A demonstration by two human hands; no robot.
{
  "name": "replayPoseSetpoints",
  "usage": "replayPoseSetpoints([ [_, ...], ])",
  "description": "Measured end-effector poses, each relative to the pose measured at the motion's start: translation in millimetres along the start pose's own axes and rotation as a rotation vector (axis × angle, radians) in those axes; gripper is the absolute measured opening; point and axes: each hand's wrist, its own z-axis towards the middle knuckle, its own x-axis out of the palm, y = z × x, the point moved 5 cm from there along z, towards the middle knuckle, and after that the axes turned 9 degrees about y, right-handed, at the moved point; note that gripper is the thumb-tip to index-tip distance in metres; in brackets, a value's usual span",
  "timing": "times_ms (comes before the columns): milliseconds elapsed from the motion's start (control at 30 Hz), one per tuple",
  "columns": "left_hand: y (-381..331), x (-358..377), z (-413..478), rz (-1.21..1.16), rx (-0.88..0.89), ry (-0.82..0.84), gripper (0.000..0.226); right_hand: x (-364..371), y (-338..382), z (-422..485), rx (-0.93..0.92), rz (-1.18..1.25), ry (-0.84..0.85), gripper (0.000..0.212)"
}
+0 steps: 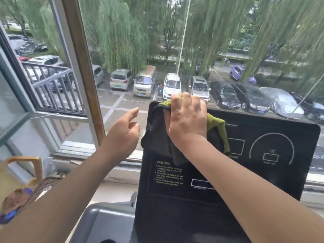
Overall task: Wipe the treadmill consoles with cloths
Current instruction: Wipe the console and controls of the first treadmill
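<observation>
Treadmill console [245,181] upper left corner hidden under green cloth [157,137] and right hand [187,118], console base cut off below, caution small print [169,174] blurred, display labels [270,163] unreadable, handled bag [21,172] cropped at left

console [228,190] | yellow heading "CAUTION" | smaller print unreadable

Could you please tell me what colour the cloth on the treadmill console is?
Olive green and dark grey cloth, seen in the head view.
</observation>
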Motion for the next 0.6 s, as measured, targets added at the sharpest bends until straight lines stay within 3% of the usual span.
replayPoseSetpoints([
  [167, 22.4, -7.5, -25.4, -0.031, -0.044, -0.078, 0.055, 7.3, 32.7, -14.1, -0.117, 0.001, -0.070, 0.069],
  [300, 45.7, -9.5, -53.2, -0.047, -0.107, -0.122, 0.053, 24.7, 46.9, -44.4, -0.212, -0.079, 0.000, 0.090],
  [600, 69.5, 21.4, -109.7, -0.021, -0.193, -0.121, 0.045, 59.9, 63.0, -107.4, -0.364, -0.027, -0.093, 0.067],
])
